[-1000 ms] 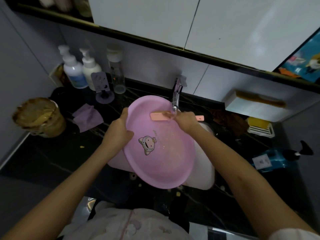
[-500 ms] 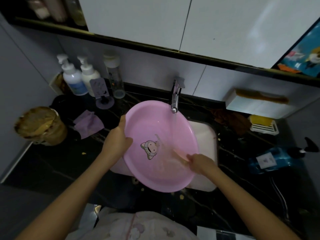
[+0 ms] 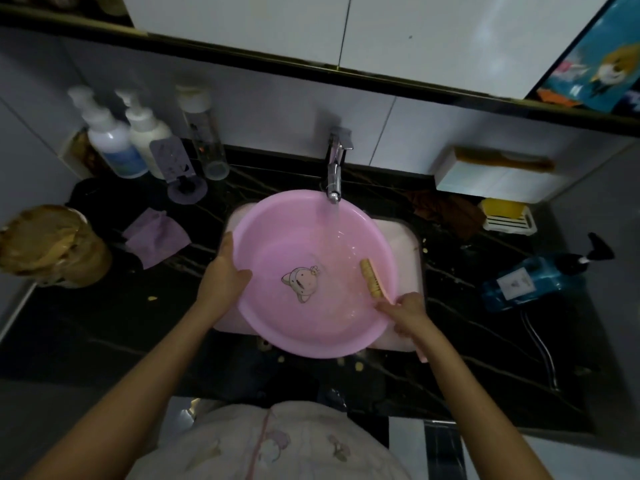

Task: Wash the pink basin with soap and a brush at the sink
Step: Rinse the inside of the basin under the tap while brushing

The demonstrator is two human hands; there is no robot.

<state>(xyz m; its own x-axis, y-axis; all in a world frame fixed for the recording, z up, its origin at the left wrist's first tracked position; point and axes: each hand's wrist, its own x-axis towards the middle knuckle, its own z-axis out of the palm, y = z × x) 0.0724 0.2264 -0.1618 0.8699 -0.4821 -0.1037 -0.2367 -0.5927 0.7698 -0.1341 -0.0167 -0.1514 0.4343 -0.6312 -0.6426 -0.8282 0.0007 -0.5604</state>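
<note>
Pink basin (image 3: 313, 271) sits over the sink (image 3: 401, 237), held roughly level, faucet (image 3: 334, 174) running straight into its right half. Left hand (image 3: 221, 275) has the left rim pinched, thumb inside the wall, other fingers hidden under the rim. Right hand (image 3: 408, 313) is closed around the brush (image 3: 372, 282) handle at the near-right rim; brush head lies on the inner wall, bristles against the plastic, just beside where the stream lands. Looks like mid-scrub on the inner right wall under running water. Can't tell if any soap is in there; no visible suds. Risks from here: the stream hits a shallow sloped wall, so it can splash over the right rim onto the black counter (image 3: 104, 323). The basin is carried by one pinch grip on a wet rim, so scrubbing force on the far side from that grip could torque it and tip water toward the person. If it keeps filling, weight goes up and the pinch gets marginal. Wet brush handle could also slip. Blue pump bottle (image 3: 533, 282) lies on its side at the right, well apart from the basin, not an issue.
</note>
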